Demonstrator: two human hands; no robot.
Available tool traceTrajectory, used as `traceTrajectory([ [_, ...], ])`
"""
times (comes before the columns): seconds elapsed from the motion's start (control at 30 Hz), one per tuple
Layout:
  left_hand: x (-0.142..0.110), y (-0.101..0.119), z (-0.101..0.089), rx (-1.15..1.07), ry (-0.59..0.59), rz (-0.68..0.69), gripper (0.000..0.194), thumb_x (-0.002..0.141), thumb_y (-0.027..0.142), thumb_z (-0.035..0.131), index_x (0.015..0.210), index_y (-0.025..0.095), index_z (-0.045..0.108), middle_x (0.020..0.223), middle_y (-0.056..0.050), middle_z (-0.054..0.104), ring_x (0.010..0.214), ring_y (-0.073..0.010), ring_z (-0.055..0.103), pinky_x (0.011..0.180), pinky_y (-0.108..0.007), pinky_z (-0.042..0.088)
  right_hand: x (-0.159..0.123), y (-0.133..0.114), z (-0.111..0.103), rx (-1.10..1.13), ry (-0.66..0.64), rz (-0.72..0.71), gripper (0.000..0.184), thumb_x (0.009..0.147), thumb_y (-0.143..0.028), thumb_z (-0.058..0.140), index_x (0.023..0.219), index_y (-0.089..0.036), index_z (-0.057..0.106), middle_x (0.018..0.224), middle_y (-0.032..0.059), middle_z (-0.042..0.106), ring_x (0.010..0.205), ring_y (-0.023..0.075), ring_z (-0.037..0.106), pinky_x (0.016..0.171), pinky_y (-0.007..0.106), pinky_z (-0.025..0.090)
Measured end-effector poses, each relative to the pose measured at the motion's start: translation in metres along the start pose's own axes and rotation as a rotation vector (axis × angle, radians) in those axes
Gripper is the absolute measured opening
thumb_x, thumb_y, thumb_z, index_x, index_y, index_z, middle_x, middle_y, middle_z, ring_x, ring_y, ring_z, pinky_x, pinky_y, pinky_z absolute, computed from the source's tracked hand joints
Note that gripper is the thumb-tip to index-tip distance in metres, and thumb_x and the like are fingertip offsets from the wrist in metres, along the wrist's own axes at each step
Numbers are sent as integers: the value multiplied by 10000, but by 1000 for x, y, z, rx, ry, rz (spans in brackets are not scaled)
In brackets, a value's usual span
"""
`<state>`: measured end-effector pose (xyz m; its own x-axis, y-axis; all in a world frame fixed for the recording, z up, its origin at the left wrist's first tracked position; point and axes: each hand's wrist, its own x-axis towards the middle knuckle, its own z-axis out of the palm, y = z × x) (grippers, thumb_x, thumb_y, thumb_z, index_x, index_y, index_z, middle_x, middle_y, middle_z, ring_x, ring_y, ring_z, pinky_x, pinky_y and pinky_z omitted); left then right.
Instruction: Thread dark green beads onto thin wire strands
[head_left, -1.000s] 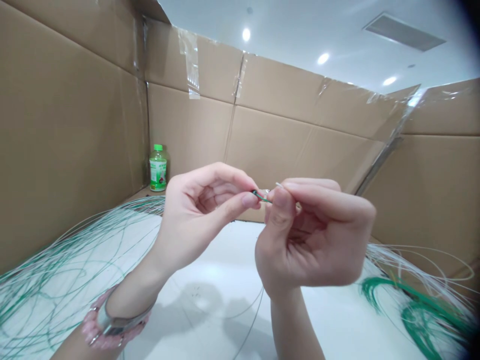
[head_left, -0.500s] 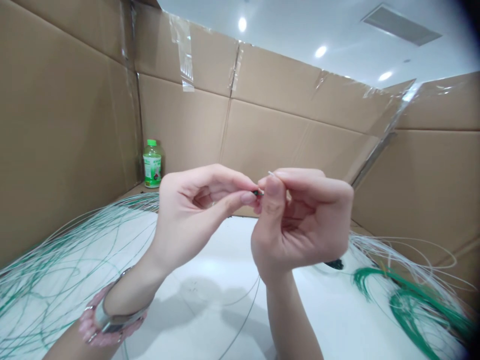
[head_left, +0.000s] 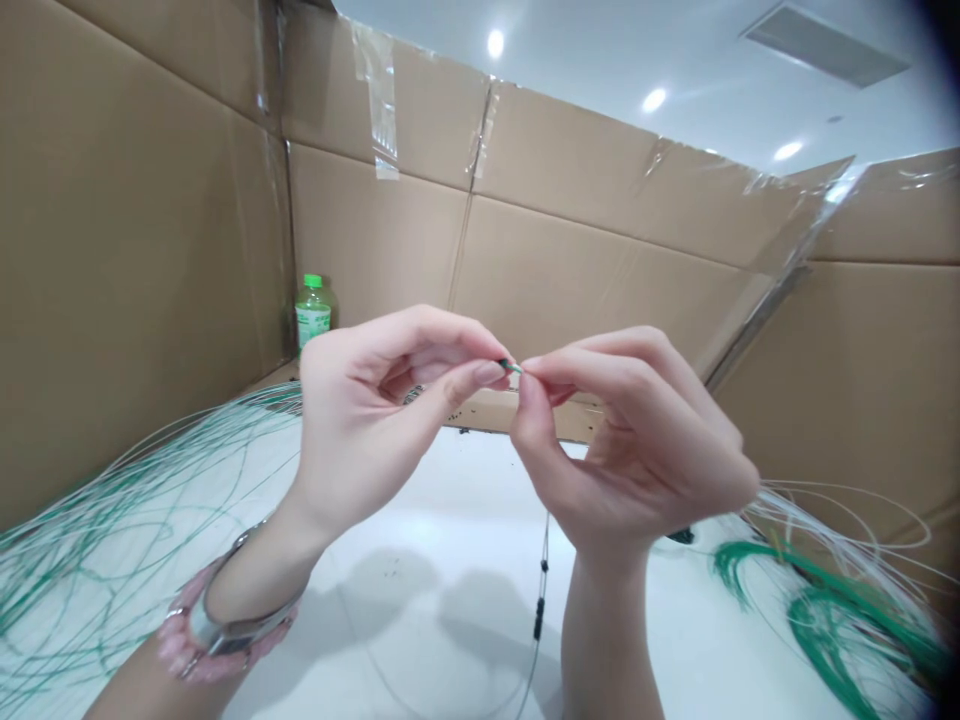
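Both hands are pinching: the left hand (head_left: 375, 410) is gripping a tiny dark-tipped green wire (head_left: 513, 367), the right hand (head_left: 637, 430) is nipping it alongside, up above the worktop (head_left: 442, 490), lining up with its far edge. Barely any wire is showing, so one loose pinch could easily be dropping it.

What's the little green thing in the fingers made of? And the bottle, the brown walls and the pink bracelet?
Green thing: maybe plastic; smooth-looking, but too small to be sure.
Bottle: probably plastic, with see-through green sides.
Brown walls: look like cardboard, dull, with fold lines.
Pink bracelet: beaded, slightly shiny; perhaps glass, stone or plastic.
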<state>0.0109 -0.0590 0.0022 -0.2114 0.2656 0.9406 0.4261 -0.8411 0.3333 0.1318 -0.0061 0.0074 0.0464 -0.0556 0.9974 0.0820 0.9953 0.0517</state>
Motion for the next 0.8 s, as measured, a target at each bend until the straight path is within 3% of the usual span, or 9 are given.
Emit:
traceTrajectory([
  [0.37, 1, -4, 2, -7, -18, -1, 132, 772, 37, 666, 821, 157, 692, 737, 54, 694, 665, -10, 651, 625, -29, 553, 2, 2, -1, -9, -45, 1, 160, 724, -24, 652, 702, -181, 637, 660, -3, 601, 593, 108, 515, 497, 275, 460],
  [0.53, 1, -6, 1, 49, -23, 24, 119, 768, 50, 676, 823, 154, 693, 738, 40, 690, 654, -21, 634, 600, -57, 541, 3, 2, -6, -39, -124, 19, 182, 742, -29, 641, 720, -210, 635, 668, -10, 596, 599, 111, 514, 507, 274, 465],
  [0.8, 0, -2, 0, 133, -25, 18, 97, 775, 91, 678, 797, 184, 689, 720, 45, 686, 637, -45, 630, 572, -111, 535, 3, 6, -5, -23, -119, -10, 214, 746, -32, 638, 763, -246, 635, 686, 0, 598, 614, 141, 540, 524, 304, 470],
])
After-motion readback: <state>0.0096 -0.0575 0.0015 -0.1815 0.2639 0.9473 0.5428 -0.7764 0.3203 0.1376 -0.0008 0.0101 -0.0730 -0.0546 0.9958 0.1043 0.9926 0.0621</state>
